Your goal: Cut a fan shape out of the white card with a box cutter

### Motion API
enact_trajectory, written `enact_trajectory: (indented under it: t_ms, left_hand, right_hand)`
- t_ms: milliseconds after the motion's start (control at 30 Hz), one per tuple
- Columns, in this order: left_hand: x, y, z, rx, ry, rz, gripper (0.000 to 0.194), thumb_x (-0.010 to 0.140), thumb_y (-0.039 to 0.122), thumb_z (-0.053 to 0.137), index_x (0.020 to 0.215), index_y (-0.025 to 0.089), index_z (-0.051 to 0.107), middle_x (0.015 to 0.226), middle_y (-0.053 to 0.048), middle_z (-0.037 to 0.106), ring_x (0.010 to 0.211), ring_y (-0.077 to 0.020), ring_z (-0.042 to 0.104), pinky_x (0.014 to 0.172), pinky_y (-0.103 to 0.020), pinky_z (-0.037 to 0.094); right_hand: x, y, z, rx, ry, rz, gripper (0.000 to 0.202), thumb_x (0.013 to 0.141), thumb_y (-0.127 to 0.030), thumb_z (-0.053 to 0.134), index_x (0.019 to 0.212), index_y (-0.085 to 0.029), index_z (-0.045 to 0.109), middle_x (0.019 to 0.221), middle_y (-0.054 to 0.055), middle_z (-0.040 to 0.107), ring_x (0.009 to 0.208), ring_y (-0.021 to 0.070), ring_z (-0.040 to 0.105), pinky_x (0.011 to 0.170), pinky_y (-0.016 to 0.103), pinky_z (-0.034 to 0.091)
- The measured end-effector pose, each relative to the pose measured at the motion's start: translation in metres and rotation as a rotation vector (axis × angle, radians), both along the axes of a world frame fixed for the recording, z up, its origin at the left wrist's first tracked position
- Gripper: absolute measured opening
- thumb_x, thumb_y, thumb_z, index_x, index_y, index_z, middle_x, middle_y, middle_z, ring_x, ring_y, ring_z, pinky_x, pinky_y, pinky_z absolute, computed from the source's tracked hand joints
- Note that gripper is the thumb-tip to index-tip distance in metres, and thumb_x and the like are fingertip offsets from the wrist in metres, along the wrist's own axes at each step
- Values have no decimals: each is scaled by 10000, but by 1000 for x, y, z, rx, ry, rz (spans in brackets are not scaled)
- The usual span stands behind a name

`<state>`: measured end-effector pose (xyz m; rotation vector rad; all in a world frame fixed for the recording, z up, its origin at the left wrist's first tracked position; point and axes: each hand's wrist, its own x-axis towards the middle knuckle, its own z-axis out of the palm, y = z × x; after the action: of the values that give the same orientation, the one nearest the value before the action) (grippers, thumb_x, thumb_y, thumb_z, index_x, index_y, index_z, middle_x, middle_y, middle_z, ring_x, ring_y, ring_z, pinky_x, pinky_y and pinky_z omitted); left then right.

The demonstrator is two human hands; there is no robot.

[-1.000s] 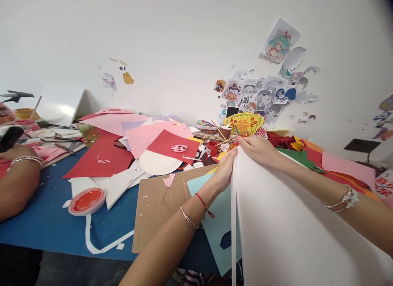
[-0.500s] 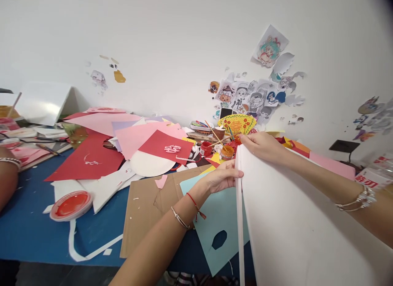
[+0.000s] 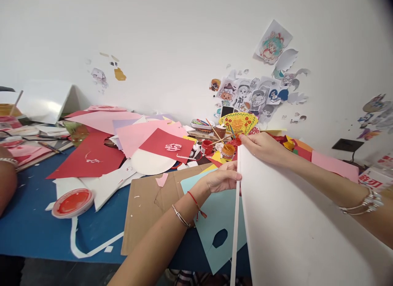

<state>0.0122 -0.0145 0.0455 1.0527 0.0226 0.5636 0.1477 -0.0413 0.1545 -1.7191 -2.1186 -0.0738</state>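
Fingers (image 3: 236, 176) of the left hand (image 3: 221, 178) pinch a narrow white strip (image 3: 236, 228), the right hand (image 3: 265, 148) the top corner of a large white sheet (image 3: 285, 232), likely light, bendable, best edge-held, before the blue tabletop (image 3: 33, 232).

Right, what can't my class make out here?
All in the head view:
White sheet: lower part, cut off by bottom edge.
White strip: likewise.
Left hand: some fingers, partly hidden behind what it pinches.
Co-worker's arm: its hand, cut off by the left edge.
Wall drawings: finest lines, too small.
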Motion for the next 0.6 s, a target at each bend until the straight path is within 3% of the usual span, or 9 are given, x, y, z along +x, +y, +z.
enact_trajectory:
  t_ms: [167, 267, 433, 600]
  left_hand:
    - [0, 2, -1, 19, -8, -12, 517, 495, 240, 773, 972, 135, 603, 890, -79, 668, 532, -104, 553, 480, -237, 429]
    - [1, 6, -3, 28, 9, 3, 473, 512, 263, 792, 928, 136, 605, 895, -74, 666, 588, -112, 576, 549, -246, 456]
    - [6, 11, -7, -1, 65, 107, 462, 514, 236, 823, 904, 144, 592, 850, -38, 661, 683, -116, 598, 669, -240, 471]
    - [7, 12, -3, -93, 74, 192, 419, 595, 360, 807, 891, 151, 595, 817, -18, 643, 664, -99, 580, 640, -223, 463]
  right_hand:
    - [-1, 0, 1, -7, -17, -30, 448, 896, -426, 297, 513, -203, 233, 481, -5, 353, 460, 107, 317, 480, 278, 191]
    - [3, 1, 0, 12, -81, -53, 466, 901, -429, 282, 496, -200, 255, 482, -3, 378, 463, 108, 341, 483, 271, 201]
    - [15, 9, 0, 18, -269, -175, 492, 904, -419, 260, 510, -187, 444, 566, 35, 532, 534, 144, 465, 512, 265, 227]
    - [34, 24, 8, -3, -228, -335, 503, 915, -405, 250, 642, -169, 600, 809, 121, 663, 780, 239, 594, 585, 276, 309]
